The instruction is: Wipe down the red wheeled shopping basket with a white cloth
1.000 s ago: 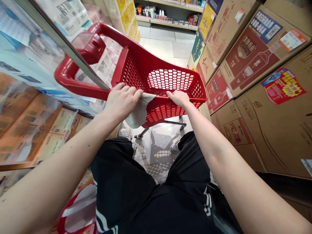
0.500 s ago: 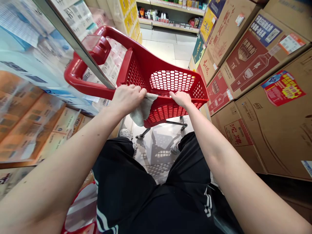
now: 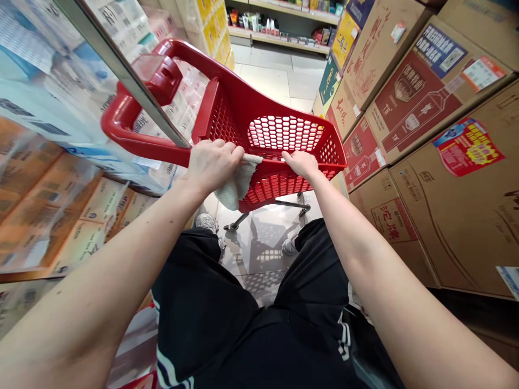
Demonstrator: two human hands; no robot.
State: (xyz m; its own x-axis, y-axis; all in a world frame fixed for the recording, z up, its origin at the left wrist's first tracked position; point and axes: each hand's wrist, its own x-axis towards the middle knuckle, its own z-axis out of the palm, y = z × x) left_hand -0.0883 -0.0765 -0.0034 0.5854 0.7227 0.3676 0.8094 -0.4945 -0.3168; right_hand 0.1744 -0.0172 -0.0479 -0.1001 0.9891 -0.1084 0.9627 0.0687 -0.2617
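Observation:
A red plastic shopping cart (image 3: 263,116) with honeycomb mesh walls stands sideways in front of me, its handle end to the left. My left hand (image 3: 214,165) is closed over the near rim and pins a pale grey cloth (image 3: 235,189), which hangs down outside the basket. Farther right along the same rim, my right hand (image 3: 300,163) grips the edge, thumb on top. A metal pole (image 3: 121,70) rises from the cart near its handle and leans to the upper left. Mesh covers the basket's inside; no goods show in it.
Stacked cardboard cartons (image 3: 421,108) line the right side closely. Plastic-wrapped packs (image 3: 52,200) are piled on the left, with yellow packs (image 3: 211,27) behind the cart. Shelves (image 3: 284,40) of small bottles cross the far end. Tiled floor (image 3: 265,70) shows between.
The view has shifted very slightly, and the cart's handle end sits a little farther left. Both hands keep the same hold on the rim, and the cloth stays under my left hand.

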